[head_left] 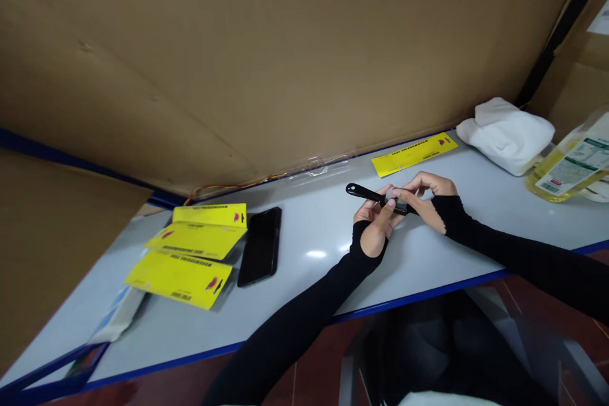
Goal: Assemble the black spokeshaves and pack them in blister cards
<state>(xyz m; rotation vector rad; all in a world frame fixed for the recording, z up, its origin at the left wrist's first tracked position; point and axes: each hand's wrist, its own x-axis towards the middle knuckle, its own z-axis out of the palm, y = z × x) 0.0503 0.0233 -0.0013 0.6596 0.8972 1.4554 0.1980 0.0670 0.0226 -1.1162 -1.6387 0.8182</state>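
Both of my hands, in black arm sleeves, meet over the middle of the pale grey table [304, 247]. My left hand [374, 228] and my right hand [425, 198] together grip a small black tool [368, 193]. Its thin handle, with a hole at the tip, sticks out to the left. The part between my fingers is mostly hidden, with a grey bit showing.
A black phone [260, 245] lies left of my hands, beside three yellow packaging cards [190, 254]. Another yellow card [413, 153] and clear plastic [316, 168] lie by the cardboard back wall. White cloth [507, 133] and an oil bottle [571, 162] sit at the right.
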